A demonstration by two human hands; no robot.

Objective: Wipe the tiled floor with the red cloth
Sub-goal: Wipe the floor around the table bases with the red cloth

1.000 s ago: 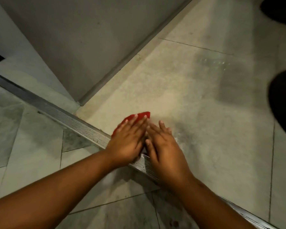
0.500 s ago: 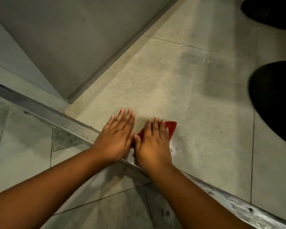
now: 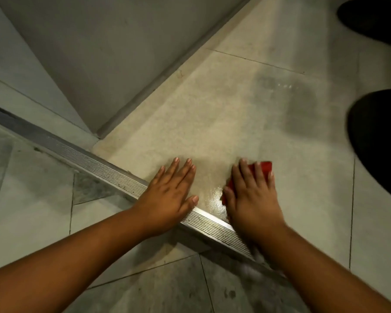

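The right hand lies flat on the red cloth, fingers straight and slightly spread, pressing it down against the pale tiled floor. Only the far corner of the cloth shows beyond the fingertips, and a thin red edge shows beside the thumb; the rest is hidden under the palm. The cloth sits on the beige tile just past the ribbed metal strip that crosses the floor on a slant. The left hand is apart from the right, holding nothing, its palm down and its fingers straight and close together, with the heel over the metal strip and the fingertips on the tile. Between the two hands a small wet patch shines on the tile. A grey door stands at the upper left. Two dark blurred shapes sit at the right edge; what they are I cannot tell.
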